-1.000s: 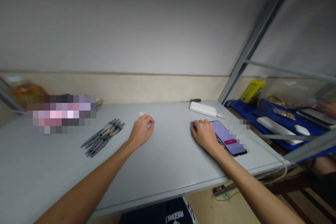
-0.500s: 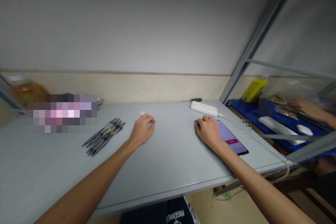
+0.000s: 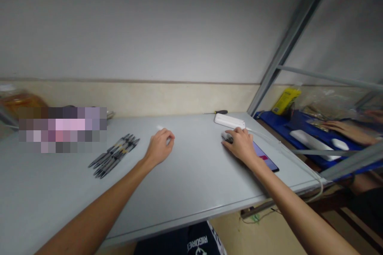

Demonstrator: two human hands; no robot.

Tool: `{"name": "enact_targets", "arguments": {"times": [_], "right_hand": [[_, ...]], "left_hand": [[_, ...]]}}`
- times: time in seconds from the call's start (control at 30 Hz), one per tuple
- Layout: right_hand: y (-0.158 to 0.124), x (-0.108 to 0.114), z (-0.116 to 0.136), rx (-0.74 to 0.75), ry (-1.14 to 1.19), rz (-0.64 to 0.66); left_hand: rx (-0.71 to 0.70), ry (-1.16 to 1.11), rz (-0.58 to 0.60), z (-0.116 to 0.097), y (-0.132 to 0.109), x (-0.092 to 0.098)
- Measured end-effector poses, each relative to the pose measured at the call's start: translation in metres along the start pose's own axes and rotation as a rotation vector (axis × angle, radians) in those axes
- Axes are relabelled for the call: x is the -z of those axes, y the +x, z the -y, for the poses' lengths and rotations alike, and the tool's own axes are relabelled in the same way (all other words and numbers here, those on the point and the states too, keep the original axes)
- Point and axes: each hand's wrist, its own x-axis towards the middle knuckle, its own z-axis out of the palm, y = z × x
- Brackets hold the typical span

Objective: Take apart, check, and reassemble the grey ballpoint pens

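My left hand point(image 3: 160, 147) rests on the grey desk with its fingers curled into a pinch. What it holds, if anything, is hidden, though a small white piece point(image 3: 160, 127) shows just behind the knuckles. To its left lies a bundle of grey-and-black pens point(image 3: 115, 155), side by side at a slant. My right hand point(image 3: 241, 144) has thumb and index finger around a small dark and greyish object point(image 3: 226, 137), too blurred to name. Beside and partly under the right wrist is a phone point(image 3: 269, 162) with a lit purple screen.
A white power strip point(image 3: 229, 120) with a cable and a screwdriver point(image 3: 220, 112) lie by the wall. At the left stand a blurred-out pink item point(image 3: 67, 127) and an amber jar point(image 3: 26, 101). Beyond the metal frame, another person's hand point(image 3: 350, 129) is over a blue surface point(image 3: 266, 121).
My right thumb and index finger have spread wider, and more of the small dark object shows between them. My left hand keeps its curled pose. The view has shifted slightly.
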Motion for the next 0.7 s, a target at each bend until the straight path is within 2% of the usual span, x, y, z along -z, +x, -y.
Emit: {"name": "enact_targets", "arguments": {"times": [0.47,0.6,0.7], "right_hand": [[-0.006,0.003,-0.008,-0.095,0.069,0.043],[-0.008,-0.001,0.000,-0.071,0.056,0.014],[-0.014,-0.009,0.016,0.014,0.083,-0.050]], "left_hand": [[0.013,0.024,0.015,-0.001,0.000,0.001],[0.053,0.265,0.052,-0.012,-0.004,0.006],[0.101,0.489,0.065,-0.023,-0.009,0.009]]}}
